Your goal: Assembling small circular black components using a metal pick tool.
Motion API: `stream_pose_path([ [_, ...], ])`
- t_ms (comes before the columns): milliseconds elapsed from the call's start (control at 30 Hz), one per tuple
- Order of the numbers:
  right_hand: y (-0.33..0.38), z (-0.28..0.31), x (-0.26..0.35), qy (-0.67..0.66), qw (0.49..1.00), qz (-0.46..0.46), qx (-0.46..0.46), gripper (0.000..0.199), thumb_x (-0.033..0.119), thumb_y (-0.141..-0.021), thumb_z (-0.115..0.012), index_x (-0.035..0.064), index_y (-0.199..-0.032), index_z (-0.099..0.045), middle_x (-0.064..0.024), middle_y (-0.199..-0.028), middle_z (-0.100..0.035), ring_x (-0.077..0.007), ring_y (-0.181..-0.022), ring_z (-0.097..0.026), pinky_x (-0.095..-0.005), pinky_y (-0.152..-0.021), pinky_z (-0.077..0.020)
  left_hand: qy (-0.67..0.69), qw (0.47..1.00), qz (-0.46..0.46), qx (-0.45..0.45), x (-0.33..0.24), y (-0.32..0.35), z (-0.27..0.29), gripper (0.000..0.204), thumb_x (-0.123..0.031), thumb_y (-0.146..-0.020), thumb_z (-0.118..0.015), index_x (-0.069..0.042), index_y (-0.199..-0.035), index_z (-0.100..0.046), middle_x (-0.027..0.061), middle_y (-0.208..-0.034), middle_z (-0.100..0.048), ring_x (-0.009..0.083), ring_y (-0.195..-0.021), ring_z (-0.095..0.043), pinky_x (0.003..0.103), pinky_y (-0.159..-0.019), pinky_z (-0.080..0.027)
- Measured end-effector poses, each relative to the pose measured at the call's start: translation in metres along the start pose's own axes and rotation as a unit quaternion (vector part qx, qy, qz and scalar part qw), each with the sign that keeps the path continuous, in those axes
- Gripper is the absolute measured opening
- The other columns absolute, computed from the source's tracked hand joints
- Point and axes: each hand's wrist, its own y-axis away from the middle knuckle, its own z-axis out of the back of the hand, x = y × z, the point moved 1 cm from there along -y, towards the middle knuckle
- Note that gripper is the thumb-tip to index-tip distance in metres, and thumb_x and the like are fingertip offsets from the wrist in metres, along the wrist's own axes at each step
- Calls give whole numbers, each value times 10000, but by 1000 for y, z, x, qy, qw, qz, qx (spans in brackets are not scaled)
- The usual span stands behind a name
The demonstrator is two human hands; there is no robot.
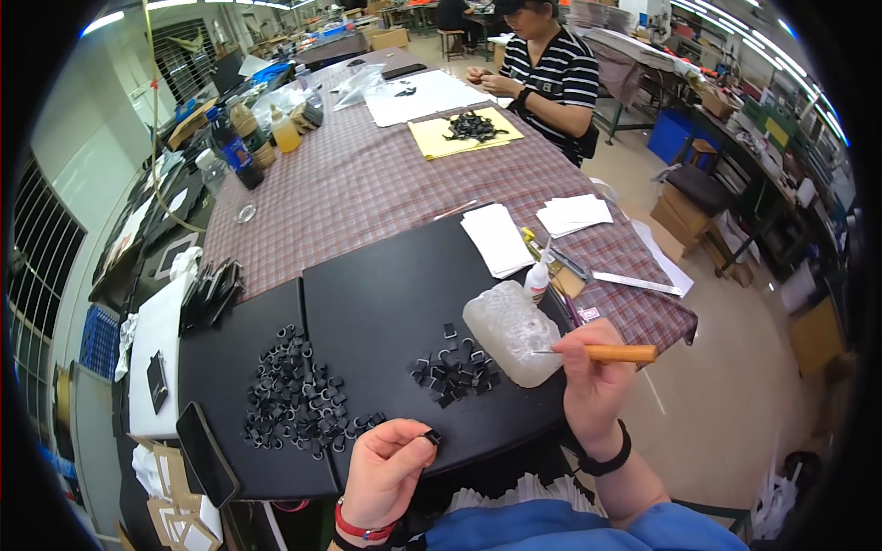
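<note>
My left hand (386, 466) pinches a small black tab (430, 437) between thumb and fingertips, just past the near table edge. In my right hand (593, 386) is a thin-tipped tool with an orange wooden handle (620, 353), like an awl. Its metal tip points left over a cloudy, translucent block-like container (511, 332); whether they touch I cannot tell. A small pile of black tabs with metal rings (457, 369) lies between my hands on the black table mat (386, 275). To the left spreads a larger pile of similar black ringed tabs (294, 395).
A small white nozzle bottle (536, 281) stands behind the container. White cards (497, 239), a ruler (638, 283) and a cutter lie farther right. At left are a phone (206, 455) and bottles (234, 151). Across the table sits a person (549, 73) near yellow paper (427, 138).
</note>
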Motion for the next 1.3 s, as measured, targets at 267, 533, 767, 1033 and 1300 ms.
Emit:
stream_pose_path([
  [267, -5, -2, -4, 88, 996, 31, 7, 135, 103, -889, -706, 14, -812, -641, -81, -737, -608, -197, -648, -571, -302, -602, -433, 0, 1000, 0, 17, -2, -1, -5, 120, -85, -885, -680, 0, -969, -672, 60, -841, -628, 131, -670, -466, 292, -628, -347],
  [533, 11, -3, 15, -66, 990, 111, 47, 70, 94, -879, -695, 32, -905, -674, -80, -794, -655, -192, -671, -614, -307, -614, -481, 27, 999, 20, 23, -6, -3, -4, 93, -76, -901, -662, -4, -960, -674, 34, -798, -580, 114, -651, -423, 283, -616, -327],
  [767, 27, -24, 30, -118, 948, 213, 205, 192, 80, -803, -762, 81, -991, -719, -45, -962, -697, -187, -810, -695, -268, -652, -502, 26, 999, 34, 13, -8, -4, -7, 121, -117, -928, -656, -6, -890, -629, 7, -744, -511, 105, -667, -406, 275, -636, -334],
  [1033, 26, -28, 33, -101, 939, 230, 236, 191, 83, -798, -762, 84, -986, -726, -38, -959, -703, -170, -824, -692, -256, -659, -495, 27, 999, 35, 17, -7, -4, -6, 146, -139, -927, -671, -3, -890, -636, 5, -734, -510, 105, -654, -409, 273, -629, -340],
  [1300, 28, -29, 31, -87, 943, 230, 225, 172, 84, -799, -759, 85, -968, -727, -35, -938, -704, -170, -813, -695, -251, -655, -492, 37, 999, 39, 10, -8, -5, -7, 116, -120, -926, -672, -6, -917, -648, -4, -738, -516, 98, -643, -407, 276, -618, -335],
])
